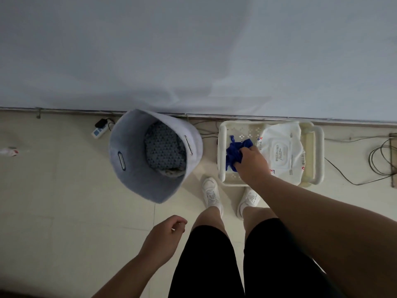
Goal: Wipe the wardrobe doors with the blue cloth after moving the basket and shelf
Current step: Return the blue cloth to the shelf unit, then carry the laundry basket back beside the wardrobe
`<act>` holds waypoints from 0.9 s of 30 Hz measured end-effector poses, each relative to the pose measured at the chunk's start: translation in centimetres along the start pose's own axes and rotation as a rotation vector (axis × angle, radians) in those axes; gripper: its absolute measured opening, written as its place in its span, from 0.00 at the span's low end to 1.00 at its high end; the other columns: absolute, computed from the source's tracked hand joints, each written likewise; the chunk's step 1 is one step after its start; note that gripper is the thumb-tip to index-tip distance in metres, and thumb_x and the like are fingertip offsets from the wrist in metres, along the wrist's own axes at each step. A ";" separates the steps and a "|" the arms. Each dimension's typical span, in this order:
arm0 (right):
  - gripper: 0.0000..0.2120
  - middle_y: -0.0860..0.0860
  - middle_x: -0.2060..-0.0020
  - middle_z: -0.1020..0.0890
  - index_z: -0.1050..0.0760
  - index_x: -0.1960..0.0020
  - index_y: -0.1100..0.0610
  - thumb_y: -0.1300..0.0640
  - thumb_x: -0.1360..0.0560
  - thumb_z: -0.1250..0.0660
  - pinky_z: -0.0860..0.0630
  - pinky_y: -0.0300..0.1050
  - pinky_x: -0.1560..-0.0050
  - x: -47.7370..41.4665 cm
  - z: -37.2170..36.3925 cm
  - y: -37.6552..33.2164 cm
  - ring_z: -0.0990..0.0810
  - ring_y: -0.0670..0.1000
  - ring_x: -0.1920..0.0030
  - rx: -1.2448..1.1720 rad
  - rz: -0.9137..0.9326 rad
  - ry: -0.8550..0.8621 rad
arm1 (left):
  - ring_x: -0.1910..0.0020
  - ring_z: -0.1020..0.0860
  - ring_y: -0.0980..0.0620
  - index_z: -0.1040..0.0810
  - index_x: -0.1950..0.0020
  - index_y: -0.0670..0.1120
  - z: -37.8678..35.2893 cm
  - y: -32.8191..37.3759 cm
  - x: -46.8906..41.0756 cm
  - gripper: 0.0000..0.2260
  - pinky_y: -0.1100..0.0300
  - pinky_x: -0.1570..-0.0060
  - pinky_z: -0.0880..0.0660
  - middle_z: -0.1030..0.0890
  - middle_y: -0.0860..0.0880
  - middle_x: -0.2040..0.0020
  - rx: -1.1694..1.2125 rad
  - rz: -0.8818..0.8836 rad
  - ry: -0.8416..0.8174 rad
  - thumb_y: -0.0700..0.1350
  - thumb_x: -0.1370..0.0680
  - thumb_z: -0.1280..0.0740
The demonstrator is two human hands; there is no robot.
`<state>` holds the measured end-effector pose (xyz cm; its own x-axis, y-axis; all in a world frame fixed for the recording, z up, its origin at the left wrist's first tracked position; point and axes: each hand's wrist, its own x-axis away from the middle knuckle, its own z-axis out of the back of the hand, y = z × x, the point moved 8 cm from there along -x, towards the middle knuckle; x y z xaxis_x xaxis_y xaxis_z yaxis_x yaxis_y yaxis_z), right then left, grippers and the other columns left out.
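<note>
A crumpled blue cloth (234,152) lies in the top tray of a white plastic shelf (222,147), and my right hand (250,162) grips it from above. To the left stands a grey felt basket (129,155) with patterned fabric inside, close to the pale wardrobe doors (193,50) that fill the upper half of the view. My left hand (164,235) hangs low beside my left thigh, fingers loosely curled, holding nothing.
A white pack of wet wipes (281,151) fills the right side of the shelf tray. A power strip (97,131) and cables (380,158) lie on the tiled floor along the wardrobe base. My white shoes (210,192) stand just before the shelf.
</note>
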<state>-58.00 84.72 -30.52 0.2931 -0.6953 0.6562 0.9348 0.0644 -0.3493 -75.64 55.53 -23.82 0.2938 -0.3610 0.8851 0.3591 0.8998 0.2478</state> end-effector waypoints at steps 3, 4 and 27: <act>0.17 0.56 0.41 0.25 0.23 0.41 0.58 0.52 0.26 0.30 0.24 0.48 0.55 0.4 0.5 -0.1 0.24 0.55 0.56 -0.036 0.033 -0.015 | 0.53 0.17 0.60 0.21 0.49 0.67 0.4 1.5 -0.3 0.08 0.57 0.47 0.21 0.18 0.70 0.54 0.005 -0.021 0.001 0.55 0.20 0.38; 0.18 0.55 0.42 0.24 0.24 0.39 0.58 0.51 0.26 0.30 0.24 0.49 0.54 0.7 0.9 -0.1 0.24 0.55 0.55 -0.049 0.040 -0.023 | 0.53 0.17 0.60 0.22 0.49 0.68 0.5 2.2 -0.3 0.08 0.57 0.47 0.21 0.18 0.70 0.54 0.004 -0.032 0.000 0.55 0.20 0.38; 0.09 0.42 0.52 0.20 0.20 0.49 0.46 0.46 0.23 0.36 0.27 0.41 0.51 17.7 7.3 5.3 0.22 0.46 0.51 0.111 -0.067 -0.272 | 0.51 0.17 0.55 0.19 0.47 0.59 5.9 3.4 10.2 0.06 0.51 0.43 0.20 0.14 0.56 0.52 0.095 -0.075 0.095 0.53 0.19 0.36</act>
<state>-46.38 77.98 -15.90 0.2590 -0.4846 0.8355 0.9657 0.1130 -0.2338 -76.62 56.35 -11.61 0.3536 -0.4454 0.8226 0.2989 0.8871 0.3519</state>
